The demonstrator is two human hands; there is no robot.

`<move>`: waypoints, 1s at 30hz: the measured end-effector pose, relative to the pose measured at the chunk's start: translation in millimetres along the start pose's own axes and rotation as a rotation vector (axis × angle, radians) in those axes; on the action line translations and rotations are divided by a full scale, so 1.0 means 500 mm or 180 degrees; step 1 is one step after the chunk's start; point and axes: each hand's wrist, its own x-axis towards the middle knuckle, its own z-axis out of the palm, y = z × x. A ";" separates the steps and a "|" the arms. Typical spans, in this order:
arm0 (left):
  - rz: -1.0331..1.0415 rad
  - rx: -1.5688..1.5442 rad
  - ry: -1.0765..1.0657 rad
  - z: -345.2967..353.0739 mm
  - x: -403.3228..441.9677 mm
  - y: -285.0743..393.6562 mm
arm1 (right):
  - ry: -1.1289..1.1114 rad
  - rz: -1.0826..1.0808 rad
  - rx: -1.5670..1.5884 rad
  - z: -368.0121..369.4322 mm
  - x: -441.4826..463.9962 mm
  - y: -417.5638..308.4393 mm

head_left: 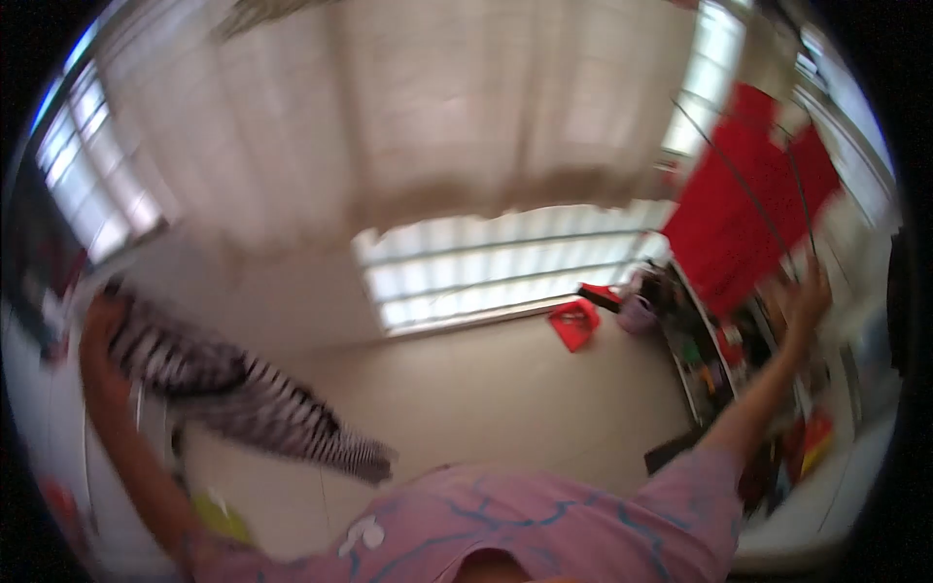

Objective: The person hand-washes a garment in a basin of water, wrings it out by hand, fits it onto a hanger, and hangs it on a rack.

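Note:
At the left, my left hand [105,325] is closed on one end of a black-and-white striped cloth [262,398], blurred by motion. The cloth trails down and right above the floor; whether it is a garment I cannot make out. At the right, my right hand [805,299] is raised, its fingers closed around the lower ends of two thin dark rods [746,187]. Those rods slant upward across a red cloth [748,204] beyond the hand. Whether they belong to a hanger, and whether the hand also touches the red cloth, is unclear.
Beige curtains [437,107] hang ahead above a barred window [486,267]. A red dustpan [575,324] and a purple bucket-like container [638,314] stand by the wall. Shelves with mixed items [705,369] line the right side. Pale tiles [486,389] cover the floor.

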 end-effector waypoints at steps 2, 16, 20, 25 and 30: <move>0.0138 0.0284 -0.0374 0.053 -0.001 0.010 | -0.0471 -0.0033 0.0042 0.032 -0.158 -0.022; -0.0434 0.0577 -0.0364 0.209 -0.002 0.010 | -0.1671 -0.0683 0.2173 0.161 -0.570 -0.478; -0.0309 0.0839 -0.0694 0.195 0.005 -0.039 | -0.1829 -0.1347 0.2089 0.151 -0.580 -0.539; 0.0048 0.1518 -0.0545 0.213 -0.010 -0.041 | -0.1673 -0.2061 0.1914 0.173 -0.586 -0.602; 0.0436 0.2325 -0.0556 0.251 -0.061 -0.014 | -0.1439 -0.2295 0.1942 0.230 -0.642 -0.650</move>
